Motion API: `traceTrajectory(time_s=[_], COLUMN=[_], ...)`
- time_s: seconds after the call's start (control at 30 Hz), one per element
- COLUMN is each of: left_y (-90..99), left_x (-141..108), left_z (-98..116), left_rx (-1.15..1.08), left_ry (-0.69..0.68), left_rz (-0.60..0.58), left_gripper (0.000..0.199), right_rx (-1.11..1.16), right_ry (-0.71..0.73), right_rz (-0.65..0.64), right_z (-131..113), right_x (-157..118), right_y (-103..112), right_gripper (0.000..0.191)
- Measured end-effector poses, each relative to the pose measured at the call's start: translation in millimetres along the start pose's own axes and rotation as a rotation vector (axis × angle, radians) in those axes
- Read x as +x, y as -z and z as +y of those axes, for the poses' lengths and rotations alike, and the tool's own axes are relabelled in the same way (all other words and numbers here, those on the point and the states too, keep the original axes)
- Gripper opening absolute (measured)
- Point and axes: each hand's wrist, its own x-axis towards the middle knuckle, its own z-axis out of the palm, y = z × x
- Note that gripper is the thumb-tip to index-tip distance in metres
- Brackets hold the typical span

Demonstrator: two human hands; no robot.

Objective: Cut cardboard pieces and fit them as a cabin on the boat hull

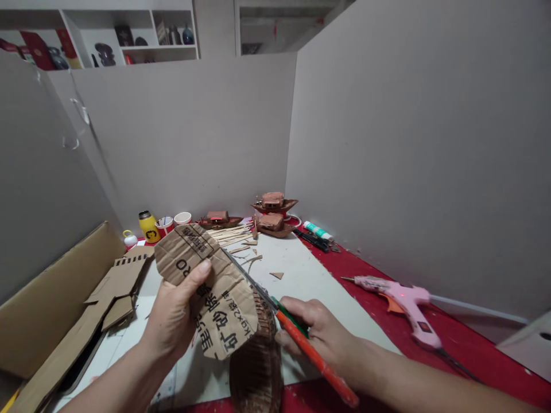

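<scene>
My left hand [172,312] grips a printed piece of brown cardboard [232,312], thumb on top and fingers behind it. In my right hand [318,338] are scissors [307,353] with one red-orange and one green handle. The scissor blades lie along the cardboard's right edge; whether they are parted I cannot tell. Below the cardboard is a dark brown ribbed boat hull [256,378], partly covered by it. Small cardboard offcuts [276,275] and thin strips lie on the white sheet beyond my hands.
A pink glue gun [404,301] with its cord lies at right on the red cloth. Model boats [271,225], wooden sticks [230,234], paper cups [183,218] and a yellow bottle [148,226] stand at the back. Cut cardboard [116,287] and a large box [55,304] fill the left side.
</scene>
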Motion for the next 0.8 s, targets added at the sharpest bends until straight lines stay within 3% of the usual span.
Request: traceTrajectory(time_s=[0.1, 0.23, 0.37, 0.8], left_y=[-0.6, -3.7, -5.1, -5.7], left_x=[0, -5, -8, -7], left_z=[4, -5, -14, -10], left_rx=[-0.017, 0.006, -0.003, -0.026], left_ry=[-0.037, 0.025, 0.026, 0.146], left_rz=[0.053, 0.009, -0.007, 0.026], left_gripper=[0.052, 0.055, 0.056, 0.044], right_rx=[-0.086, -0.21, -0.273, -0.084], right_ry=[-0.018, -0.018, -0.046, -0.015], right_rz=[-0.003, -0.016, -0.006, 0.013], right_z=[2, -3, -7, 3], right_x=[1, 0, 0, -3], right_y=[0, 3, 4, -1], right_gripper=[0.035, 0.024, 0.025, 0.036])
